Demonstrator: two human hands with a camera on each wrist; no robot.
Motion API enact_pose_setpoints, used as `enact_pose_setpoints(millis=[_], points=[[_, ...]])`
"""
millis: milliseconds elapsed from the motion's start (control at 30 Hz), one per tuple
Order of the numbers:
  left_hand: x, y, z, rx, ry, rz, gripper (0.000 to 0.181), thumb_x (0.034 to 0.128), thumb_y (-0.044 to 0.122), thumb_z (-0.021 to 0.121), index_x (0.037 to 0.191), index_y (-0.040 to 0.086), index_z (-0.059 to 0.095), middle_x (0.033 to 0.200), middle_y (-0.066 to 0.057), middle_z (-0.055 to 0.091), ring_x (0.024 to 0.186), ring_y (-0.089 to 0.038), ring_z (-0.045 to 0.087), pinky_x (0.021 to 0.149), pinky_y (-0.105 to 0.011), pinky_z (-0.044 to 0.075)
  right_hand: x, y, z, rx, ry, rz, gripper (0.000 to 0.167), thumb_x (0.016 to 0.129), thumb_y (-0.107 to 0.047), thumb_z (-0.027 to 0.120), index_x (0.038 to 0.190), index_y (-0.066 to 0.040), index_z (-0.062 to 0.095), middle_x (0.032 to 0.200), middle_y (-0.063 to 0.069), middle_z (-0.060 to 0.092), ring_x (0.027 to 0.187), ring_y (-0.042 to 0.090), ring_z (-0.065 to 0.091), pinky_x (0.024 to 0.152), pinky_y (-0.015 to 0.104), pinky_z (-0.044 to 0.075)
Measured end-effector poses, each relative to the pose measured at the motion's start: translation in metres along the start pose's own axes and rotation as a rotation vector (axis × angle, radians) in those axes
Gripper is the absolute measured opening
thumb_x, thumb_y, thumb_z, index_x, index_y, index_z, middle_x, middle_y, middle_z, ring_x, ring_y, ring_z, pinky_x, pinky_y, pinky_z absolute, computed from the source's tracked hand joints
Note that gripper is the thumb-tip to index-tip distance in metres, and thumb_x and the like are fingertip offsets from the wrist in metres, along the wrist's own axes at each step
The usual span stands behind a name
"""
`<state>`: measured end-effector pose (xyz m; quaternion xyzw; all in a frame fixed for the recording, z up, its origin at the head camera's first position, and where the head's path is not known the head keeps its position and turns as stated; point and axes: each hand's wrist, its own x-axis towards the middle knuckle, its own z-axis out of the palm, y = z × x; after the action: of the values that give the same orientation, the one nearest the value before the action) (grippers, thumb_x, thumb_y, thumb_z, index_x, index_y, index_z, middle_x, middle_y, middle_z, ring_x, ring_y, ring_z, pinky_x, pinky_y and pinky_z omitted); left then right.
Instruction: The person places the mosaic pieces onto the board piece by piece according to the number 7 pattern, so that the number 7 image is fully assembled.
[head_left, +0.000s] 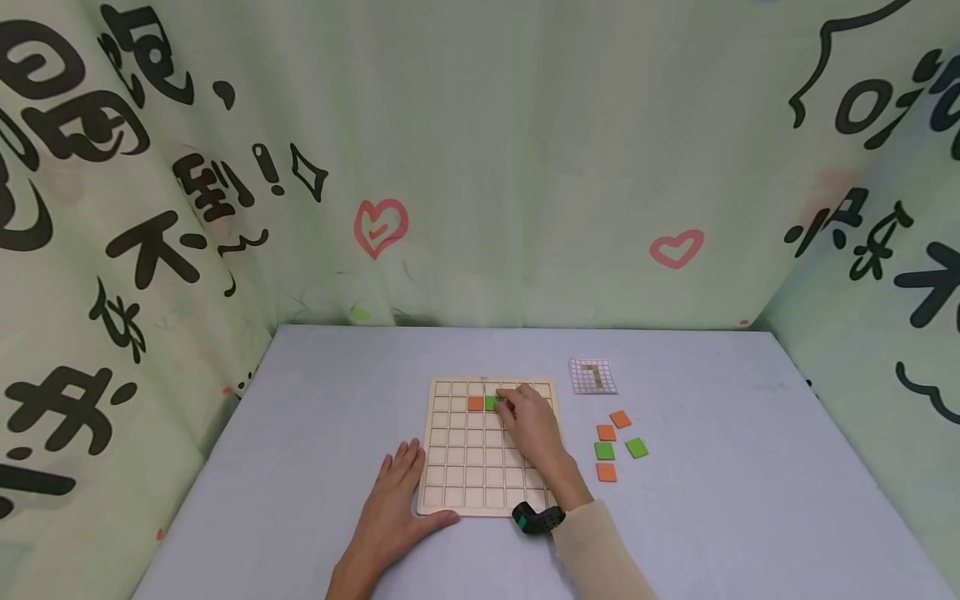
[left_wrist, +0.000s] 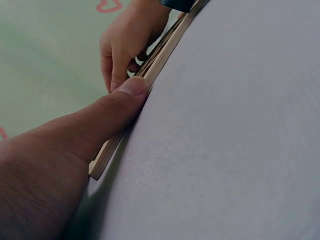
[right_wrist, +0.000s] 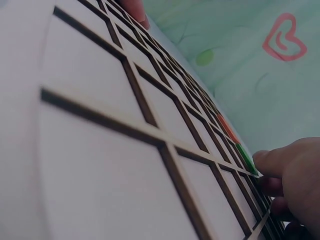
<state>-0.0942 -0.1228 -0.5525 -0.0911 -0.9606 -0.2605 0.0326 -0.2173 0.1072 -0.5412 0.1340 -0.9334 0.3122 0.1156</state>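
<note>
On the wooden grid board (head_left: 453, 457), an orange tile (head_left: 476, 403) (right_wrist: 228, 128) lies in a cell near the far edge, with a green tile (head_left: 491, 403) (right_wrist: 245, 158) directly to its right. My right hand (head_left: 534, 427) (left_wrist: 132, 42) (right_wrist: 297, 177) has its bent fingertips at the green tile's right end, which they partly cover. Fairly straight fingers of my left hand (head_left: 393, 508) (left_wrist: 65, 135) rest by the board's left edge, its thumb against the near edge. The left wrist view shows the board's rim (left_wrist: 162, 57) under that thumb.
Right of the board lie loose orange tiles (head_left: 606, 472) and two green tiles (head_left: 604, 451) (head_left: 637, 448). Behind them is a small pattern card (head_left: 592, 377). A printed curtain (head_left: 525, 167) stands behind and beside the white table (head_left: 712, 500).
</note>
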Motion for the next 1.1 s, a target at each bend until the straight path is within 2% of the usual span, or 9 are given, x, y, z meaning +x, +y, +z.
enact_pose_setpoints(millis=[500,1100], points=[[-0.001,0.000,-0.001,0.011,0.008,0.007,0.110,0.0714,0.069,0.076,0.148,-0.004,0.044,0.160,-0.018,0.038,0.151,-0.033,0.033,0.125,-0.048,0.025,0.002,-0.005,-0.008,0.079,-0.065,0.083,0.031,0.098,-0.026,0.066,0.123,-0.009,0.070,0.091,-0.001,0.063,0.074,0.008,0.053,0.061,0.022,0.045],[-0.001,0.000,0.002,-0.010,0.014,-0.003,0.110,0.0710,0.070,0.076,0.149,-0.002,0.044,0.160,-0.016,0.038,0.152,-0.032,0.031,0.125,-0.048,0.025,0.002,-0.014,-0.022,0.077,-0.048,0.088,0.030,0.097,-0.025,0.067,0.122,-0.008,0.070,0.093,0.001,0.062,0.075,0.011,0.052,0.063,0.024,0.045]])
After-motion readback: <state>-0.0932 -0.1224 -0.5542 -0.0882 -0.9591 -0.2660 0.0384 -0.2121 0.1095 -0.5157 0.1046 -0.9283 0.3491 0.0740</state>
